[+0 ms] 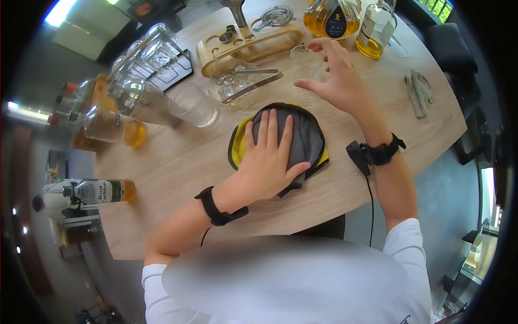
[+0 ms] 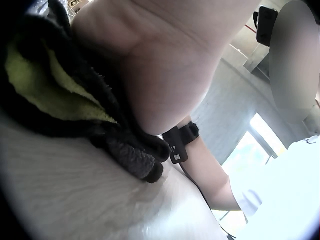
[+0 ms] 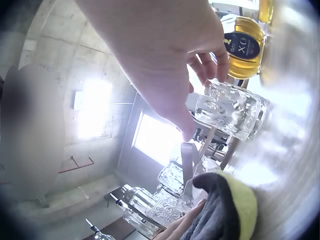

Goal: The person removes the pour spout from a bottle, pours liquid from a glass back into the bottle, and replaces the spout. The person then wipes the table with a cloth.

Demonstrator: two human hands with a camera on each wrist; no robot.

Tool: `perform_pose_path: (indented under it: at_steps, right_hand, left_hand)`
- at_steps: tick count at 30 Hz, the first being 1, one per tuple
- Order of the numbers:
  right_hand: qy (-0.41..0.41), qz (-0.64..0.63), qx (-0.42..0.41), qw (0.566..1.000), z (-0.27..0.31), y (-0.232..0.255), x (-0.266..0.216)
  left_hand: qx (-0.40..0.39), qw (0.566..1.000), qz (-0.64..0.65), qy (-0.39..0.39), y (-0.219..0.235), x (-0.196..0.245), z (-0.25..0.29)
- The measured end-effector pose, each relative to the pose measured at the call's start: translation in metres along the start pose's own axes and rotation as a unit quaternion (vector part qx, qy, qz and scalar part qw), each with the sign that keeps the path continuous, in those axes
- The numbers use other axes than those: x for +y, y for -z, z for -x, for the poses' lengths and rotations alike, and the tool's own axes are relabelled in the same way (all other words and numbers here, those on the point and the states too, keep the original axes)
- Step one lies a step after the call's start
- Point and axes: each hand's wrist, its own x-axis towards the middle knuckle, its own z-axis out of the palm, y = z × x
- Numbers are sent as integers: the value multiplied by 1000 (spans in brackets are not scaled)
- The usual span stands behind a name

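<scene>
My left hand (image 1: 268, 162) lies spread, fingers straight, on a folded grey and yellow cloth (image 1: 306, 129) with black edging. In the left wrist view the heel of that hand presses close over the cloth (image 2: 55, 95), whose yellow side shows between the folds. Farther right, my right hand (image 1: 337, 73) hovers by a clear glass (image 1: 306, 66), thumb and fingers parted. In the right wrist view, the fingertips are right at the rim of this patterned glass (image 3: 232, 110), and the thumb stands off from it.
Metal tongs (image 1: 253, 83) lie across an ice bowl (image 1: 221, 81). Behind stands a wooden bar-tool rack (image 1: 251, 51). An XO bottle (image 1: 333, 21) and another bottle (image 1: 375, 32) stand back right. Left are a textured glass (image 1: 197, 105), several bottles and a Royal Carlston bottle (image 1: 102, 191). A grey cloth (image 1: 418, 93) lies right.
</scene>
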Motion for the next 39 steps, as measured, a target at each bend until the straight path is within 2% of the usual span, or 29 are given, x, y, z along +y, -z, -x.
perform_pose_path:
  at_steps: [4,11,13,17,19,22,25,32,35,39]
  right_hand:
    - [14,7,38,999,0,-7,10]
    - [-31,-24,0,999,-2,-4,27]
    - [-51,34,-6,998,-1,3,27]
    - [-62,67,7,996,-4,10,41]
    - [-49,65,25,996,-4,12,43]
    - [-48,86,26,995,-3,11,42]
    - [-44,96,34,994,-1,8,35]
    - [-57,95,20,994,-1,11,29]
    - [-50,77,38,995,0,15,26]
    - [-57,114,46,991,0,16,29]
  left_hand:
    - [14,1000,-5,7,-9,5,-22]
    - [25,999,-12,18,-17,7,-53]
    - [28,999,-22,21,-20,5,-59]
    - [25,999,-29,31,-24,3,-72]
    - [50,998,-23,29,-28,2,-80]
    - [94,989,-95,61,-31,3,-96]
    - [53,988,-118,89,-29,3,-108]
    - [67,982,-146,100,-33,-5,-124]
    - [66,982,-140,104,-31,-6,-124]
    - [64,984,-130,107,-32,-13,-126]
